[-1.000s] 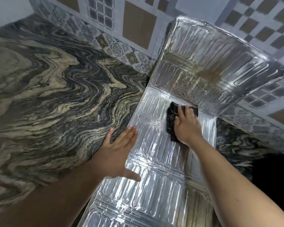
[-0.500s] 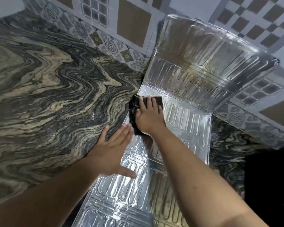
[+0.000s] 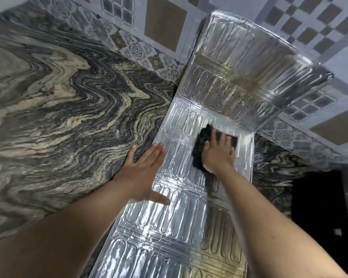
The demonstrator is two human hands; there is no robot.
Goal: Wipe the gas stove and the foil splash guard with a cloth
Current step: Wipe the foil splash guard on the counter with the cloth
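Foil splash guard (image 3: 189, 227) on marble counter (image 3: 68, 117); right hand (image 3: 219, 155), fingers straight, presses black cloth (image 3: 201, 145); left hand (image 3: 143, 173) flat, steadying edge

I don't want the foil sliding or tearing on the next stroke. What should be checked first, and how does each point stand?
1. Left hand steadying the foil splash guard: ok, palm flat across its left edge and the marble counter.
2. Right hand pressing the dark cloth: ok, fingers spread on top.
3. Cloth flat on the foil: ok, on the lying panel near the fold.
4. Upright panel clean: not ok, brown smear and dark specks remain.
5. Foil untorn: cannot tell, glare and blur.
6. Gas stove reachable: cannot tell, not in view.
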